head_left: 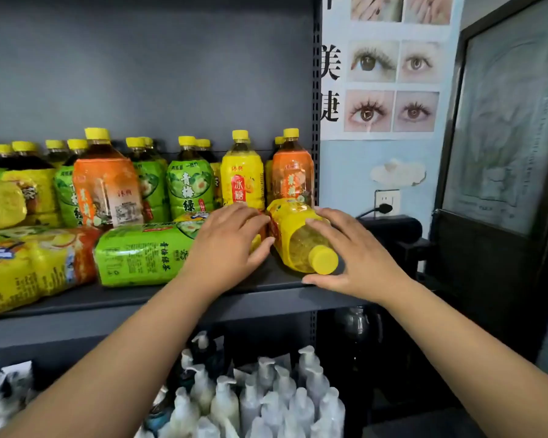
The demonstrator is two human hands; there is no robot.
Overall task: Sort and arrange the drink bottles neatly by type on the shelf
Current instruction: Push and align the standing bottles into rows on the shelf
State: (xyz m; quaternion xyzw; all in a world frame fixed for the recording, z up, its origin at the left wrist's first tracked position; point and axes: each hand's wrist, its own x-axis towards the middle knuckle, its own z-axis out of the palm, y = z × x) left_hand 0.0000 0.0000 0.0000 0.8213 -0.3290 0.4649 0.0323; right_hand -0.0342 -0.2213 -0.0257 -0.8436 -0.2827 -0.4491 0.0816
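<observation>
A yellow-labelled bottle (301, 238) lies on its side at the right end of the grey shelf (178, 295), its yellow cap towards me. My right hand (358, 257) curls round its right side, thumb below the cap. My left hand (231, 238) rests with straight fingers on another lying bottle just left of it, mostly hidden. A green-labelled bottle (140, 254) lies on its side further left. Behind stand upright bottles: yellow (241, 175), orange (293, 172), green (189, 181) and a second orange bottle (106, 184).
More lying yellow and orange bottles (29, 260) crowd the shelf's left end. A perforated shelf post (316, 105) bounds the right side. White pump bottles (266, 403) fill the lower shelf. A wall socket (386, 202) and a dark box (389, 229) sit to the right.
</observation>
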